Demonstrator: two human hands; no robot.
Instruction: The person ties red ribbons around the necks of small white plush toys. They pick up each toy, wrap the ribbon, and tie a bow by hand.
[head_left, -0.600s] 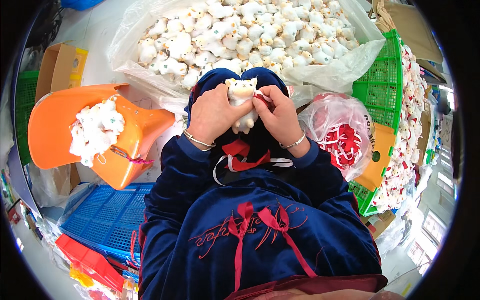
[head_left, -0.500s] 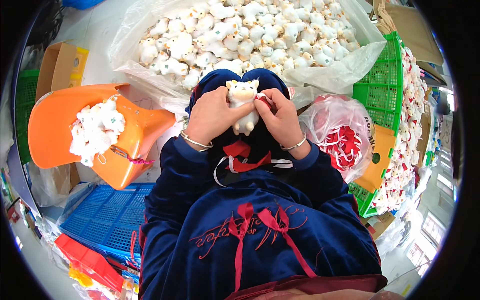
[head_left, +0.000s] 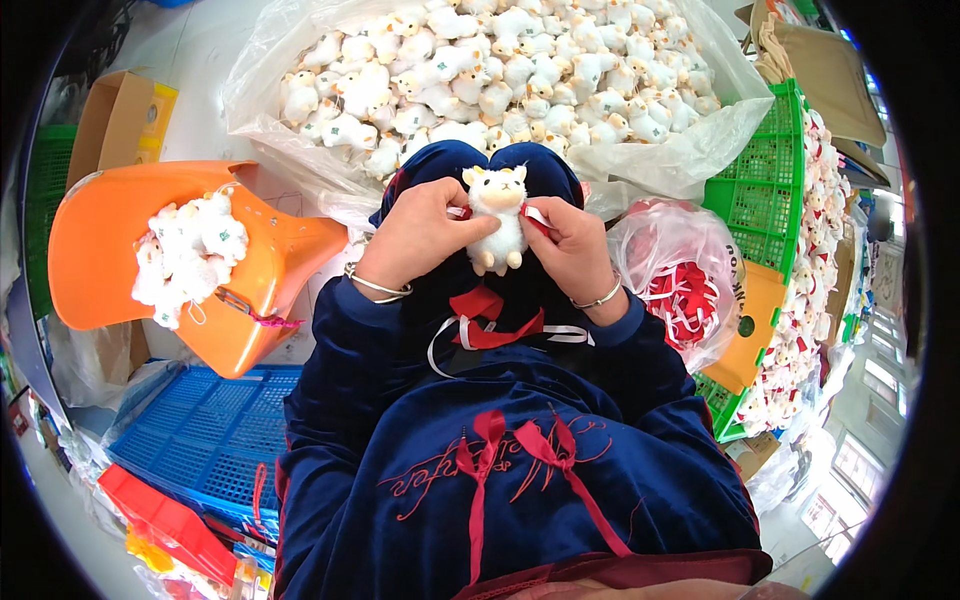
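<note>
A small white plush animal (head_left: pixel 495 225) with a cream muzzle stands upright over my knees, its face up toward me. My left hand (head_left: pixel 420 232) is closed on its side, thumb across its body; a bit of red and white shows at those fingertips. Between thumb and fingers, my right hand (head_left: pixel 572 248) pinches a red cloth piece with white ribbon (head_left: pixel 537 217) beside the toy's neck. Whether the cloth runs all the way behind the toy is hidden. On my lap lie more red cloth pieces (head_left: pixel 485 330) with white ribbon ends.
Ahead, a large clear plastic bag (head_left: pixel 255 95) holds a heap of white plush toys. Several more lie on an orange chair (head_left: pixel 95 250) at left. To the right are a bag of red cloth pieces (head_left: pixel 685 300) and a green crate (head_left: pixel 755 170). A blue crate (head_left: pixel 200 435) stands at lower left.
The toy has shifted slightly right and turned a little. Red and white now show at the left fingertips too, and the right hand has moved slightly outward and down with the cloth.
</note>
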